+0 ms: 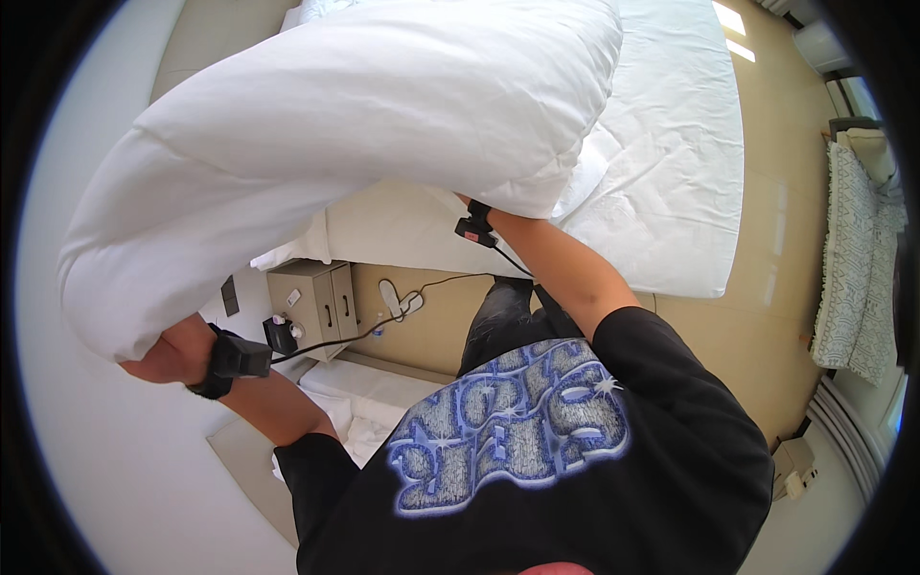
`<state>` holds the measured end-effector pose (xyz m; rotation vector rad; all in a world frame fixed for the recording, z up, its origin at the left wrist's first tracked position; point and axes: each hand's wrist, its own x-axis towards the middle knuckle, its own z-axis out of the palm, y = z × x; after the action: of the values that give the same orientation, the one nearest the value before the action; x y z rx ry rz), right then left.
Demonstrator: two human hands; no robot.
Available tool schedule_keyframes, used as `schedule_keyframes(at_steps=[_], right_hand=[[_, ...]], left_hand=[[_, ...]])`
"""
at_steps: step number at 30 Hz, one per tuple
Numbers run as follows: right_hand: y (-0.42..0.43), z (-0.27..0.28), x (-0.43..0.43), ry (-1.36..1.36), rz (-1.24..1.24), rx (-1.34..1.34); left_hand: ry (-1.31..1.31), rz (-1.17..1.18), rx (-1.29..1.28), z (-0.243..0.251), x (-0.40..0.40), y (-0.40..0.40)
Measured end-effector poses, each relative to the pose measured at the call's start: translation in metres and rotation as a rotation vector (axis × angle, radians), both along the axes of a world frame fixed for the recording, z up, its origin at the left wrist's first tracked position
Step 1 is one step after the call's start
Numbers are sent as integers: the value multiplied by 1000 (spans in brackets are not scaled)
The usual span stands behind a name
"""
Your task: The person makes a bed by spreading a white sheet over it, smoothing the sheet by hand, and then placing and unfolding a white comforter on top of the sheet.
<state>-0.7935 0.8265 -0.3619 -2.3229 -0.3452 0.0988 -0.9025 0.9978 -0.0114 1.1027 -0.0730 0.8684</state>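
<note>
A thick white duvet [359,115] is raised in front of me and arches across the view from upper right to lower left. My left hand [169,353] holds its lower left end, with the fingers hidden in the cloth. At the duvet's right part, my right hand [466,198] is almost wholly covered by it; only the wrist side shows, so its grip cannot be seen. Behind the duvet lies a bed with a creased white sheet [668,194]. A bunched white cloth or pillow [593,169] rests on that sheet, partly hidden.
A nightstand [305,287] stands to the left, with slippers [399,300] and a bottle [379,325] on the floor nearby. Another bed [366,392] is behind it. A black cable [330,346] runs from my left wrist. A patterned throw [848,266] covers a seat at right.
</note>
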Motion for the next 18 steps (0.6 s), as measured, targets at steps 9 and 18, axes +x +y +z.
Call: schedule_keyframes(at_steps=[9, 18], right_hand=[[-230, 9, -15, -5, 358, -101], [-447, 354, 32, -807, -554, -342]], left_hand=[[433, -287, -140, -97, 65, 61], [168, -724, -180, -99, 135, -60]])
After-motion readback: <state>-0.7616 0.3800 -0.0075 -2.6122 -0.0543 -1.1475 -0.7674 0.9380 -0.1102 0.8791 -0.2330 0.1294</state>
